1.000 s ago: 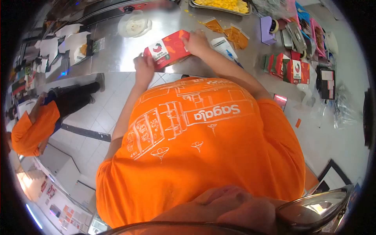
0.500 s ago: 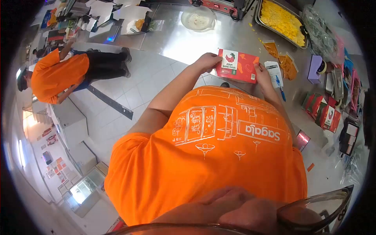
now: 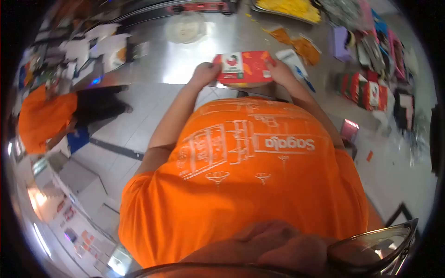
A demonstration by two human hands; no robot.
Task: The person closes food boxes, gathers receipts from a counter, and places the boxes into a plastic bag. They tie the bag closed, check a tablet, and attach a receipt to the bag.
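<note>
The left hand (image 3: pixel 204 73) and the right hand (image 3: pixel 279 72) each grip one end of a red box (image 3: pixel 242 68), holding it flat just above the near edge of the shiny bench (image 3: pixel 185 65). A white bowl (image 3: pixel 184 28) sits by the far edge. More red boxes (image 3: pixel 364 88) lie toward the right end.

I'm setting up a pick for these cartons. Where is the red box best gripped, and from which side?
By its two short ends, coming in from left and right. The red box is flat and long, lying crosswise above the steel counter's edge; the left hand and right hand already clamp those ends, leaving the printed top face clear.
</note>
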